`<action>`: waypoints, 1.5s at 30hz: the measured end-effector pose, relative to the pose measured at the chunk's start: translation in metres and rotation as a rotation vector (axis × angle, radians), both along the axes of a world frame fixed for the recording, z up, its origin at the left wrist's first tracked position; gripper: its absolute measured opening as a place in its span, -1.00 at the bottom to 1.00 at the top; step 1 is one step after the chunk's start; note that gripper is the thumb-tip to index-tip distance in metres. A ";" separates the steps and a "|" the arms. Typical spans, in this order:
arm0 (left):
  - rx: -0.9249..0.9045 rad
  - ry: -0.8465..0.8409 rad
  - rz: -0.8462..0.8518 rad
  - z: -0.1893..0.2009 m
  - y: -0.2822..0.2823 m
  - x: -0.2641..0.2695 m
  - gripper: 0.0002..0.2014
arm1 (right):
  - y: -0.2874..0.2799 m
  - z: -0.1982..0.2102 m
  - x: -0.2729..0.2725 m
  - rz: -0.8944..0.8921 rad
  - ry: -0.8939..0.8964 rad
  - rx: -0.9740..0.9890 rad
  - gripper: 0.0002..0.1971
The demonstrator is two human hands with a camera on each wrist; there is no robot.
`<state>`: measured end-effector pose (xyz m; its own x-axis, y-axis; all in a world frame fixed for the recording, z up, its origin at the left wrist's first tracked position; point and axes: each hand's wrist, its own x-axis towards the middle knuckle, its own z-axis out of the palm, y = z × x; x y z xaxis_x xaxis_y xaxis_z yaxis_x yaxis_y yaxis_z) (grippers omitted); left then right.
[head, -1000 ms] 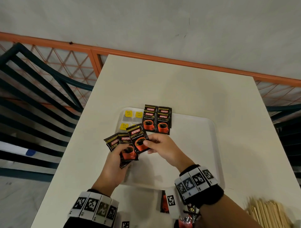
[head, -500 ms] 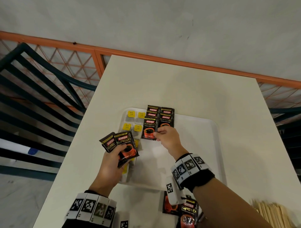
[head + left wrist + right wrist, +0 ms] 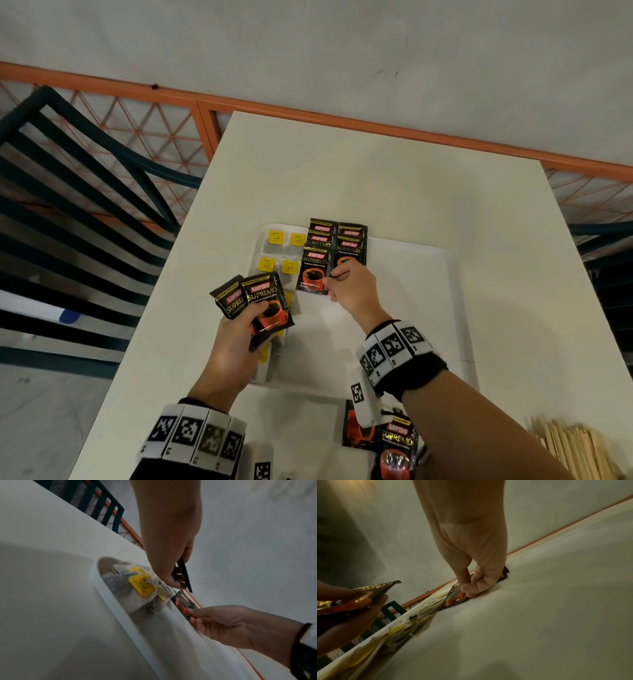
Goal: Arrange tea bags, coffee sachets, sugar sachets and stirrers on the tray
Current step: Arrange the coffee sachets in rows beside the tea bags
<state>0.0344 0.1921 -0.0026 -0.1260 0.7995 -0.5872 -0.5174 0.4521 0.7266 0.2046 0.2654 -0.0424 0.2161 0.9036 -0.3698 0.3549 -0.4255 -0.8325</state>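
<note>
On the white tray [image 3: 455, 270], black coffee sachets [image 3: 349, 240] lie in two overlapping columns at the far left-centre. My right hand [image 3: 330, 279] pinches the right edge of the nearest coffee sachet [image 3: 312, 272], which lies flat on the tray; the right wrist view shows my thumb and fingers down on this sachet [image 3: 454, 598]. My left hand [image 3: 255, 318] hovers over the tray's left rim and grips a small fan of coffee sachets [image 3: 260, 301]. Tea bags [image 3: 277, 253] with yellow tags lie along the tray's left side, partly hidden by my left hand.
Loose coffee sachets [image 3: 394, 445] lie on the white table [image 3: 376, 178] just in front of the tray, under my right forearm. Wooden stirrers [image 3: 579, 448] sit at the near right corner. An orange railing [image 3: 342, 120] and dark chairs border the table.
My right hand took a coffee sachet from the fan in my left hand and laid it at the near end of the tray's left column. The left hand stayed in place.
</note>
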 end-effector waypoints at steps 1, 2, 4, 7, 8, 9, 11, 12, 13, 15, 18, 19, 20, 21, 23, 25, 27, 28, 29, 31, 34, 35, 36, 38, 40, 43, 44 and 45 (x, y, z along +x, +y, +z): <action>-0.002 0.003 0.000 0.000 0.000 0.001 -0.64 | 0.000 0.000 0.000 0.003 -0.011 0.003 -0.82; 0.001 0.007 -0.001 0.000 0.000 0.001 -0.65 | 0.001 0.000 0.001 0.003 -0.019 0.007 -0.82; 0.011 0.011 -0.006 0.000 0.000 0.002 -0.66 | 0.002 0.000 0.002 0.006 -0.027 0.006 -0.83; 0.025 0.024 -0.034 -0.002 -0.001 0.002 -0.69 | 0.001 -0.001 0.002 0.005 -0.044 0.018 -0.83; 0.038 0.038 -0.052 -0.003 -0.002 0.002 -0.70 | 0.000 0.000 0.002 0.006 -0.060 0.031 -0.84; 0.049 0.055 -0.067 -0.002 -0.003 0.002 -0.70 | -0.003 0.002 0.002 0.015 -0.088 0.052 -0.86; 0.068 0.064 -0.078 -0.003 -0.003 0.004 -0.69 | -0.009 0.011 -0.001 0.061 -0.146 0.096 -0.85; 0.074 0.064 -0.082 -0.003 -0.003 0.004 -0.70 | -0.013 0.017 -0.004 0.104 -0.138 0.102 -0.81; 0.080 0.063 -0.082 -0.003 -0.002 0.005 -0.73 | -0.018 0.023 -0.007 0.159 -0.092 0.093 -0.78; 0.086 0.052 -0.071 -0.003 0.000 0.008 -0.75 | -0.027 0.033 -0.014 0.286 0.058 0.037 -0.74; 0.093 0.069 -0.067 -0.004 0.001 0.011 -0.75 | -0.039 0.039 -0.019 0.431 0.206 -0.062 -0.76; 0.091 0.062 -0.064 -0.004 0.001 0.012 -0.76 | -0.041 0.038 -0.018 0.435 0.228 -0.071 -0.73; 0.088 0.053 -0.064 -0.004 0.001 0.012 -0.76 | -0.041 0.036 -0.017 0.424 0.243 -0.075 -0.70; 0.088 0.048 -0.070 -0.004 0.001 0.014 -0.76 | -0.042 0.035 -0.016 0.411 0.250 -0.075 -0.68; 0.076 0.022 -0.080 -0.003 0.001 0.016 -0.77 | -0.041 0.032 -0.011 0.380 0.265 -0.077 -0.70; 0.048 -0.065 -0.057 -0.003 0.002 0.016 -0.79 | -0.040 0.032 -0.003 0.337 0.293 -0.077 -0.79; 0.009 -0.189 -0.011 -0.002 0.002 0.016 -0.78 | -0.037 0.032 0.007 0.273 0.314 -0.067 -0.80; -0.001 -0.246 0.008 0.000 0.002 0.015 -0.76 | -0.034 0.031 0.013 0.232 0.302 -0.058 -0.79; -0.004 -0.290 0.023 0.001 0.002 0.014 -0.74 | -0.032 0.031 0.019 0.188 0.273 -0.051 -0.79; -0.013 -0.338 0.037 0.001 0.001 0.012 -0.69 | -0.029 0.027 0.030 0.091 0.229 -0.038 -0.80; -0.033 -0.323 0.025 0.001 0.000 0.013 -0.66 | -0.024 0.020 0.043 -0.051 0.201 -0.041 -0.82; -0.029 -0.290 0.008 0.000 0.000 0.014 -0.68 | -0.022 0.017 0.046 -0.076 0.185 -0.047 -0.82; -0.020 -0.246 -0.017 0.000 0.000 0.014 -0.71 | -0.021 0.015 0.048 -0.090 0.166 -0.055 -0.82; -0.005 -0.130 -0.058 -0.002 0.000 0.014 -0.77 | -0.019 0.011 0.050 -0.105 0.137 -0.066 -0.82; 0.009 -0.053 -0.078 -0.004 -0.001 0.015 -0.79 | -0.017 0.009 0.050 -0.109 0.115 -0.067 -0.82; 0.009 0.010 -0.097 -0.007 -0.002 0.016 -0.80 | -0.014 0.006 0.049 -0.113 0.052 -0.051 -0.84; 0.007 0.022 -0.101 -0.007 -0.003 0.016 -0.80 | -0.014 0.005 0.048 -0.113 0.026 -0.044 -0.84; 0.005 0.032 -0.107 -0.007 -0.003 0.016 -0.79 | -0.014 0.004 0.048 -0.110 0.003 -0.038 -0.86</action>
